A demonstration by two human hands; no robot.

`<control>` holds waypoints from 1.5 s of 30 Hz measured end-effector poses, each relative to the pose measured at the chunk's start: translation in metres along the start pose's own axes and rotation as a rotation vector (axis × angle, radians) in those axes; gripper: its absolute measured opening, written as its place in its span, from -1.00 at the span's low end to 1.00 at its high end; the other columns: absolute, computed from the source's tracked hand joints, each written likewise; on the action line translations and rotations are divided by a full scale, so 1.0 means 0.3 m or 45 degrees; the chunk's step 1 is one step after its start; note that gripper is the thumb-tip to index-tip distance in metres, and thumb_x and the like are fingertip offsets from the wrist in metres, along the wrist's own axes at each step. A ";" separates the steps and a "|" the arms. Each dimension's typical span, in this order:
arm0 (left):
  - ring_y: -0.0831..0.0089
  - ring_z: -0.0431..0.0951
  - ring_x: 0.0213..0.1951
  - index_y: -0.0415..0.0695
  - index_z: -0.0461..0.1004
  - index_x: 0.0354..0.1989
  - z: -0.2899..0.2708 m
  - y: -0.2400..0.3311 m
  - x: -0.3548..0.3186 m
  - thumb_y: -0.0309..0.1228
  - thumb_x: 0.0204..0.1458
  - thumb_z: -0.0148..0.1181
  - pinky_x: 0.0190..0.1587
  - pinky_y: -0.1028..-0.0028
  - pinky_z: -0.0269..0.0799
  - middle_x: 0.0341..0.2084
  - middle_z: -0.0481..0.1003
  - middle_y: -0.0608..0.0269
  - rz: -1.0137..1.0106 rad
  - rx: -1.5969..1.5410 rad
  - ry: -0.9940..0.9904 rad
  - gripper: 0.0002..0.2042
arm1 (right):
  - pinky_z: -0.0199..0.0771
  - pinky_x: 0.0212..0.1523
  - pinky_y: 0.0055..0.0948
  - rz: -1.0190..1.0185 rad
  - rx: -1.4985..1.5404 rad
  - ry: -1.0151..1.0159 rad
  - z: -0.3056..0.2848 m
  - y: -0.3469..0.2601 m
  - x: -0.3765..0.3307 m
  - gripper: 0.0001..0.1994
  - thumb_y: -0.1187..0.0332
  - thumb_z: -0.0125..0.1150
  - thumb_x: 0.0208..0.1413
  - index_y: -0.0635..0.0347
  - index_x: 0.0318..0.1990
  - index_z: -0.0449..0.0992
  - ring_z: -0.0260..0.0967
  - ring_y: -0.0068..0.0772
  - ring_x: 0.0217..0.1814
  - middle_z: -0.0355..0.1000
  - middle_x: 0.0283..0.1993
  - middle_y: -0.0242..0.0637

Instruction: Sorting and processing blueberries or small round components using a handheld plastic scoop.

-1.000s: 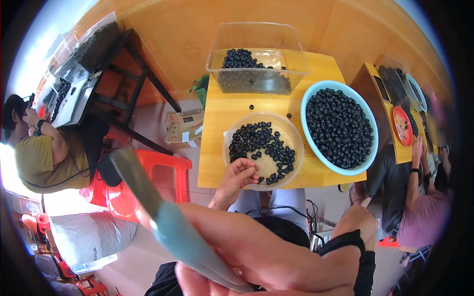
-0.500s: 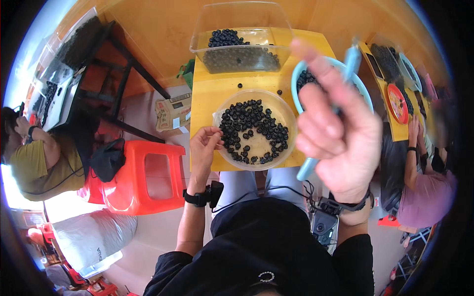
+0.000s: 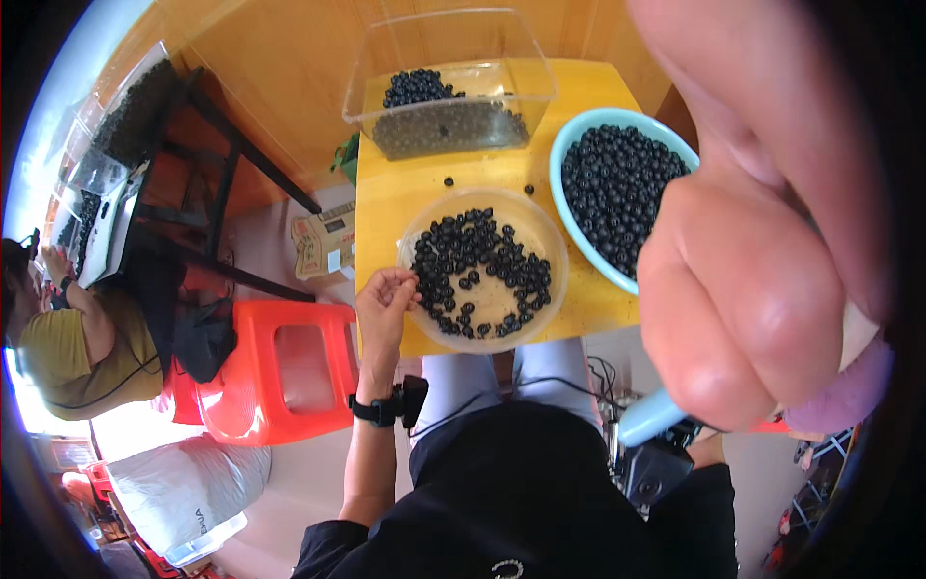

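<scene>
At the left rim of a round clear tub [image 3: 552, 236], my left hand [image 3: 388, 294] has thumb and fingers pinched together; what is between them, if anything, is too small to make out. The tub holds small black round pieces [image 3: 477, 232], like beads or berries, around a bare patch. My right hand [image 3: 733, 299] is raised very near the camera, large in view, with its fingers curled round a light-blue stick-like tool [image 3: 646, 418]. The tool's lower end shows below the fist; the rest is hidden.
A light-blue basin [image 3: 558, 183] full of black pieces is partly behind my right hand. A clear rectangular box [image 3: 463, 130] of them stands at the back of the yellow table [image 3: 386, 207]. Left are a red stool [image 3: 253, 376] and a person in olive [image 3: 87, 357].
My right hand has come up and closer to the camera with the tool, uncovering more of the basin. The view has shifted slightly; my left hand stays pinched at the tub's rim.
</scene>
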State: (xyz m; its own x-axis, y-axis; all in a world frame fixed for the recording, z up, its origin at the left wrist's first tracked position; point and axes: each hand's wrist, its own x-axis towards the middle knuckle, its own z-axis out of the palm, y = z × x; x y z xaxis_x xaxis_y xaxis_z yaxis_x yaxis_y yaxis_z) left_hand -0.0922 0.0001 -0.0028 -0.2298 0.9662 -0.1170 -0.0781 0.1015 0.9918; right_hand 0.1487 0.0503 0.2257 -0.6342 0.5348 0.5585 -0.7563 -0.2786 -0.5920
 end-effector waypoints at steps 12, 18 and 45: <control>0.61 0.48 -0.49 -0.28 0.47 -0.29 0.044 0.032 0.016 -0.55 0.01 0.10 -0.46 0.65 0.38 -0.47 0.49 0.29 0.077 0.286 -0.007 -0.89 | -0.10 -0.77 -0.60 0.050 -0.002 -0.143 0.037 -0.031 0.007 -0.46 0.03 -0.23 0.22 0.27 0.19 0.15 -0.09 -0.64 -0.79 0.15 -0.51 -0.35; 0.40 0.50 -0.53 -0.30 0.47 -0.31 0.145 0.019 0.030 -0.58 -0.13 0.16 -0.44 0.47 0.41 -0.48 0.49 0.08 0.471 0.727 -0.152 -0.83 | -0.10 -0.77 -0.59 0.083 -0.027 -0.178 0.053 -0.051 -0.002 -0.41 -0.06 -0.27 0.23 0.26 0.19 0.15 -0.08 -0.63 -0.79 0.17 -0.47 -0.32; 0.40 0.54 -0.27 -0.21 0.38 -0.23 0.208 0.119 -0.024 -0.61 -0.02 0.12 -0.23 0.54 0.51 -0.31 0.45 0.23 -0.272 -0.605 -0.477 -0.83 | 0.02 -0.57 -0.77 0.519 -0.973 1.260 -0.201 0.303 -0.531 -0.72 0.27 -0.07 0.23 0.15 0.00 0.42 0.04 -0.78 -0.57 0.17 -0.54 -0.56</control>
State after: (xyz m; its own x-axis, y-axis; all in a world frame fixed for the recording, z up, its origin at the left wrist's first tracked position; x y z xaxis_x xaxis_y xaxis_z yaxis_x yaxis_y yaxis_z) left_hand -0.0327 0.0114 0.0367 0.1862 0.9623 -0.1981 -0.5258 0.2679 0.8073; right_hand 0.1908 -0.0121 0.0478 -0.1615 0.9657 -0.2033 -0.0515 -0.2140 -0.9755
